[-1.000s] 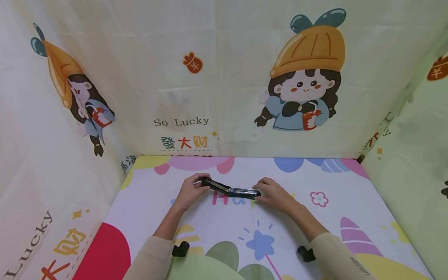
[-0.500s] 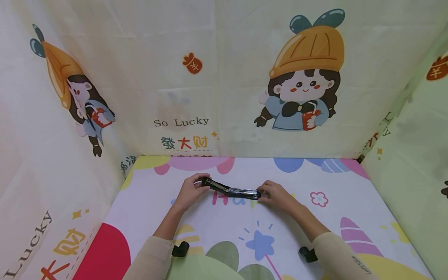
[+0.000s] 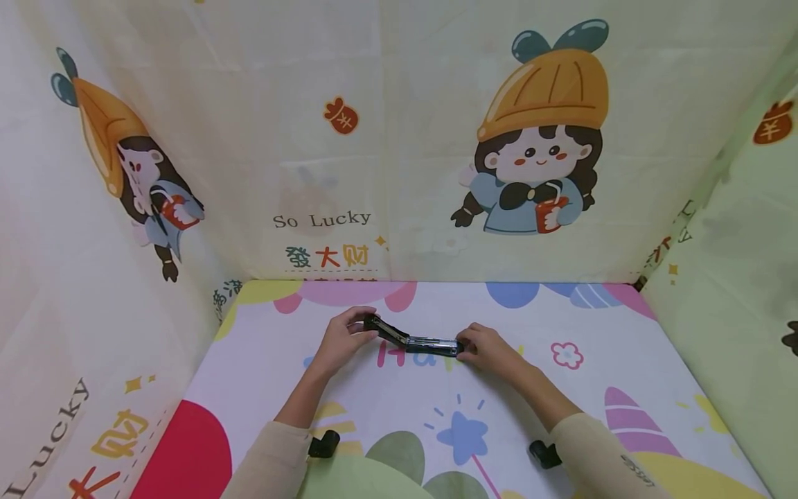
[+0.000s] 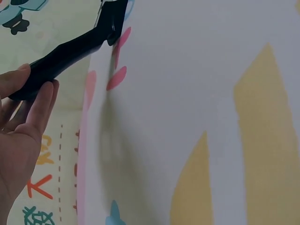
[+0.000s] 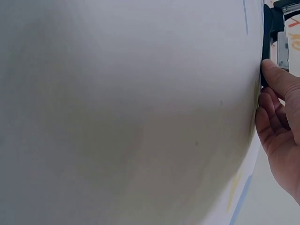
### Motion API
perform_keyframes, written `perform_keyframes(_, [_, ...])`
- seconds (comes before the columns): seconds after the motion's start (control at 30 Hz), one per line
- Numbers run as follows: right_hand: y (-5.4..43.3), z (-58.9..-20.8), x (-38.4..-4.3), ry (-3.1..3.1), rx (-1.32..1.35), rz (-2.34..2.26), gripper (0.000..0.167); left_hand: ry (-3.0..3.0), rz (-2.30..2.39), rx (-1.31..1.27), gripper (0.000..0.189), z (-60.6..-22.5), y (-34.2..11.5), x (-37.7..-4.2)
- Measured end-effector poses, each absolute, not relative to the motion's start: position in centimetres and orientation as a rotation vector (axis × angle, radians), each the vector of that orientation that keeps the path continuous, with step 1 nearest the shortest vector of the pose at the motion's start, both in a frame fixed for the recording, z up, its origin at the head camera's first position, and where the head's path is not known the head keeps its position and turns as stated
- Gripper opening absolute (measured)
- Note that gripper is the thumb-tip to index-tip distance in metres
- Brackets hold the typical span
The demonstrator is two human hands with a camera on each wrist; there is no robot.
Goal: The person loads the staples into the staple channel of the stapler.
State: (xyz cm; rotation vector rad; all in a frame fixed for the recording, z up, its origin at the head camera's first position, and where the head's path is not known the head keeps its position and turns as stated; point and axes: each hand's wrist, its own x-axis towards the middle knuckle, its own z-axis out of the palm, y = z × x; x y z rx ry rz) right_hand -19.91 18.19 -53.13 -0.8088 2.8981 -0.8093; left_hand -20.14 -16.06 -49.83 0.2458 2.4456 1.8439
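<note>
A black stapler (image 3: 430,346) is spread wide at its hinge in the head view, its metal inner parts showing. My left hand (image 3: 339,339) grips the end of its raised left arm. In the left wrist view that black arm (image 4: 65,57) slants between the thumb and fingers of the left hand (image 4: 21,145), above the table. At the other end, my right hand (image 3: 489,348) pinches the tip of the part lying low over the table. The right wrist view has the right hand's thumb (image 5: 277,77) on the black base, beside a metal piece (image 5: 283,49).
A white table cover (image 3: 524,409) with printed coloured shapes and letters lies under the hands. Printed cloth walls (image 3: 424,138) enclose the back and both sides. Black wrist mounts (image 3: 324,444) sit at both sleeve cuffs.
My right hand has shifted slightly right, to the stapler's very tip. The left hand's end of the stapler has moved a little to the right. The head view has tilted slightly.
</note>
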Motion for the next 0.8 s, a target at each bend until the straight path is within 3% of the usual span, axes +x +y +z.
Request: perform_keyframes(0.8, [18.2,-53.3,-19.8,2.878,-0.773,-0.885,0.028,2.533,1.74,0.404,0.045,-48.2,-12.9,-20.4])
